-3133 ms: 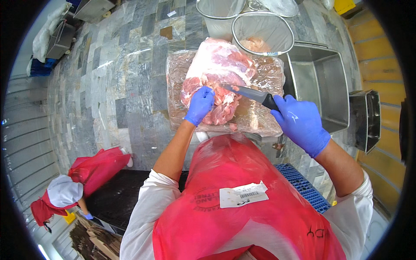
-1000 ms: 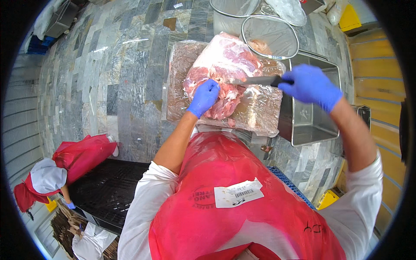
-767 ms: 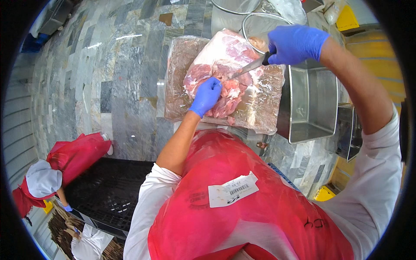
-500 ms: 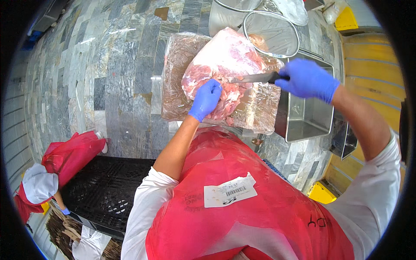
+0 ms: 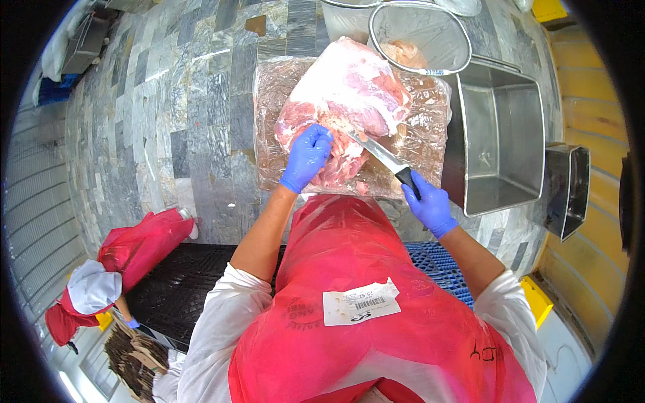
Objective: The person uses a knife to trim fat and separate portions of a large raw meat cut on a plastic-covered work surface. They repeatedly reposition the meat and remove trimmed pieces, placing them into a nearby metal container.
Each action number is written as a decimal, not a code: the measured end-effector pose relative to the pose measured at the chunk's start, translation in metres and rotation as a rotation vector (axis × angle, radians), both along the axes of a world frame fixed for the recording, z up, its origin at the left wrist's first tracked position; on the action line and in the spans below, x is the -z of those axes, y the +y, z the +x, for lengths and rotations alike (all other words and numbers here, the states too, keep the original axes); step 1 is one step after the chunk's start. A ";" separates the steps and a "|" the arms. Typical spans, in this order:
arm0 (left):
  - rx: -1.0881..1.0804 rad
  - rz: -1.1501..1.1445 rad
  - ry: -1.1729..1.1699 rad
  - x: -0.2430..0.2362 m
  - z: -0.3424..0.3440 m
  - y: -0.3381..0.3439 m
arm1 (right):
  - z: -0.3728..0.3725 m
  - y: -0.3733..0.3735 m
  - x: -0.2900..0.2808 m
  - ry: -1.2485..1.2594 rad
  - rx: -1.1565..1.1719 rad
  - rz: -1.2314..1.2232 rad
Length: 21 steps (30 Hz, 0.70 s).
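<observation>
A large piece of raw pink meat with white fat (image 5: 349, 91) lies on a plastic-wrapped block (image 5: 282, 74). My left hand (image 5: 308, 156), in a blue glove, is closed on the ragged lower-left part of the meat. My right hand (image 5: 428, 205), also gloved, grips the black handle of a long knife (image 5: 381, 153). The blade runs up and leftward to the meat, its tip in the loose, cut flesh just right of my left fingers; whether it is sunk in is unclear.
Plastic-lined round containers (image 5: 420, 50) stand behind the block, one holding pinkish scraps. A steel tub (image 5: 502, 144) and a smaller one (image 5: 568, 188) stand at right. A co-worker in a red apron (image 5: 148, 252) is at lower left, beside a black pallet (image 5: 195, 282). A blue pallet (image 5: 440, 269) is partly visible.
My right hand has moved down toward my body, tilting the knife from near level to diagonal with the handle lower. My left hand stays at the meat.
</observation>
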<state>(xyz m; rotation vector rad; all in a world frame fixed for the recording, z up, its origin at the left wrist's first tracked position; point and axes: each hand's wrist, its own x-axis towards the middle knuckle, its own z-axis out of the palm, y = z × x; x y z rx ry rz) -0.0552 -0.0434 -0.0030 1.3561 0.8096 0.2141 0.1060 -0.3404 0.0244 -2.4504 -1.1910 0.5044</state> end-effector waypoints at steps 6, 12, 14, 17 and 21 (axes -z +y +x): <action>0.043 0.030 0.007 -0.001 0.006 0.005 | -0.028 -0.017 0.057 0.151 0.149 0.191; 0.036 -0.043 -0.051 -0.004 0.010 0.007 | 0.007 -0.009 -0.060 0.148 0.042 -0.087; 0.006 -0.105 -0.086 -0.006 0.010 0.005 | 0.025 -0.009 -0.101 -0.086 -0.116 -0.109; -0.040 -0.177 -0.144 0.004 0.007 -0.005 | 0.043 0.005 -0.152 -0.239 -0.251 -0.155; -0.122 -0.297 -0.127 0.000 0.014 -0.018 | 0.050 0.036 -0.201 -0.277 -0.355 -0.264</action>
